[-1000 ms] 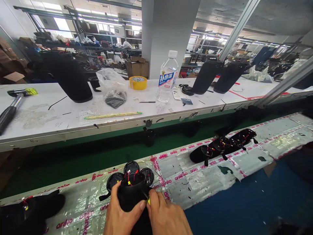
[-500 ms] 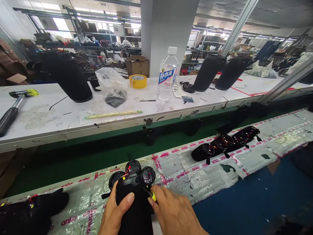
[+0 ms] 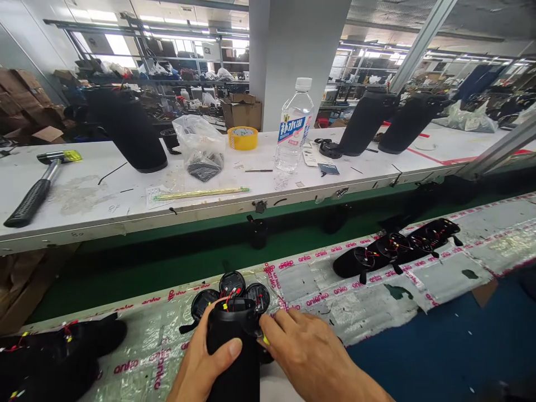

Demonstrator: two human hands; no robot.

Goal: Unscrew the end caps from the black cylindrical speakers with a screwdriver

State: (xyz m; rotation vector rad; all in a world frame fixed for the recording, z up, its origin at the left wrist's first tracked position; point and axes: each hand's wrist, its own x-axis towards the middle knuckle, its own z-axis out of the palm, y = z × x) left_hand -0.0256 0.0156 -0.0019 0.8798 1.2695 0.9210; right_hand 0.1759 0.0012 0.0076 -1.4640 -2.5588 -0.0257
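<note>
In my left hand (image 3: 205, 360) is a black, fabric-covered cylinder (image 3: 234, 363), which looks like a speaker body. It is tilted with its open top end away from me, and the thumb lies across its front. My right hand (image 3: 310, 349) is closed at the right side of the top rim around a small yellow-and-black tool (image 3: 266, 339); its tip is hidden. Just behind the rim are several round black ends (image 3: 231, 283) of similar units, with red and yellow wires near them.
More black cylinders (image 3: 355, 262) with wires lie on the plastic-covered bench to the right, others (image 3: 54, 352) at the left. The white shelf (image 3: 92, 195) holds a hammer (image 3: 33, 195), yellow tape (image 3: 243, 138), a water bottle (image 3: 294, 128), a plastic bag (image 3: 199, 145) and upright cylinders (image 3: 366, 123).
My left hand has tipped the cylinder so more of its open top shows. My right hand has stayed at the rim, and the yellow part is now mostly covered. The view has shifted slightly.
</note>
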